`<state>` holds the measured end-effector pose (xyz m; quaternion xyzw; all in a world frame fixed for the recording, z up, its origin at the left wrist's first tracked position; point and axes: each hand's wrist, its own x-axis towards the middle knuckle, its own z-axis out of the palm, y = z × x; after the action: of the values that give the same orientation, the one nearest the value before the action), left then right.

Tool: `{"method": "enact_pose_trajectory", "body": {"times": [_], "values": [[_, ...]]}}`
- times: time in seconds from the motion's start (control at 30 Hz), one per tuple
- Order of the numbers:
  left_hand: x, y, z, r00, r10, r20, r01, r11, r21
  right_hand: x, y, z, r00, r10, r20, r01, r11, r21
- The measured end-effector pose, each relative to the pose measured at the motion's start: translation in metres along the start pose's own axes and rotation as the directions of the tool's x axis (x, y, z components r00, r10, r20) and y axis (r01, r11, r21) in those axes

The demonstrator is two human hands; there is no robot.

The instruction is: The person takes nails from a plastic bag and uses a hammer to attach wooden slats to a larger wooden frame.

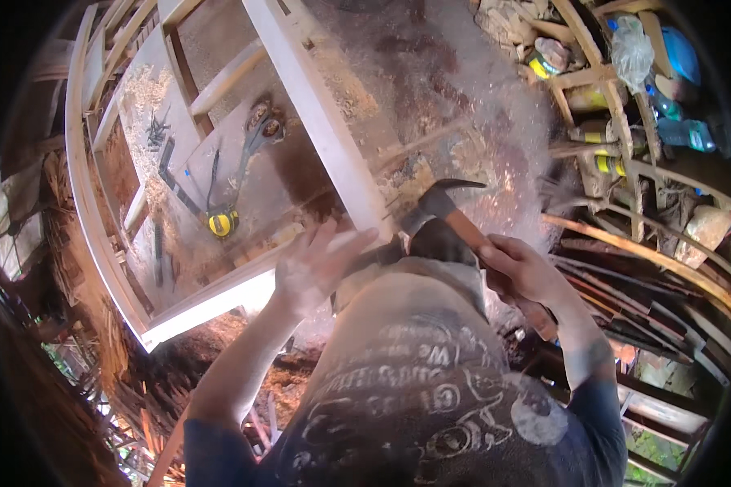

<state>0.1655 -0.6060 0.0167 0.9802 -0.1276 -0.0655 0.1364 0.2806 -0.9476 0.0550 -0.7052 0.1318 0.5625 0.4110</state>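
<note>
A pale wooden frame (pixel 321 130) stretches away from me, with a corner close in front of my body. On that corner lies my left hand (pixel 307 266), its fingers stretched out along the wood and slightly blurred. My right hand (pixel 521 268) is wrapped round the wooden handle of a claw hammer (pixel 465 230). The hammer's dark metal head is just right of the frame corner, its curved claw pointing right. A small gap appears to separate hammer head and wood, though I cannot tell the exact distance.
Inside the frame, a sawdust-strewn board carries a yellow tape measure (pixel 222 223), a dark angled tool (pixel 179 185), a long-handled tool (pixel 256 138) and small dark pieces (pixel 157 131). At the right, a wooden rack (pixel 616 114) holds plastic bottles (pixel 685 135); long sticks (pixel 625 238) lie below it.
</note>
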Motion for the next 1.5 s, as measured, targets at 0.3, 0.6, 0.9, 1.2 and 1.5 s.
{"method": "enact_pose_trajectory", "body": {"times": [0.3,0.6,0.9,1.2,1.5], "values": [[-0.003,-0.003,0.007,0.999,0.010,-0.048,-0.005,0.994,0.113,0.042,0.014,-0.046,0.737,-0.445,-0.509,0.665,0.615,0.424],[-0.009,-0.003,-0.010,0.994,-0.001,-0.105,0.013,0.994,0.109,0.015,0.000,-0.010,0.980,-0.126,-0.157,0.167,0.943,0.288],[-0.023,-0.011,-0.021,0.977,-0.212,-0.018,0.213,0.970,0.118,0.020,0.001,-0.001,0.977,-0.158,-0.141,0.203,0.885,0.419],[-0.031,-0.016,-0.005,0.945,-0.306,0.118,0.310,0.951,-0.020,0.052,-0.001,-0.045,0.819,-0.283,-0.499,0.528,0.712,0.463],[-0.030,-0.015,-0.007,0.936,-0.320,0.145,0.328,0.944,-0.030,-0.005,-0.027,-0.083,0.852,-0.133,-0.507,0.358,0.854,0.377]]}}
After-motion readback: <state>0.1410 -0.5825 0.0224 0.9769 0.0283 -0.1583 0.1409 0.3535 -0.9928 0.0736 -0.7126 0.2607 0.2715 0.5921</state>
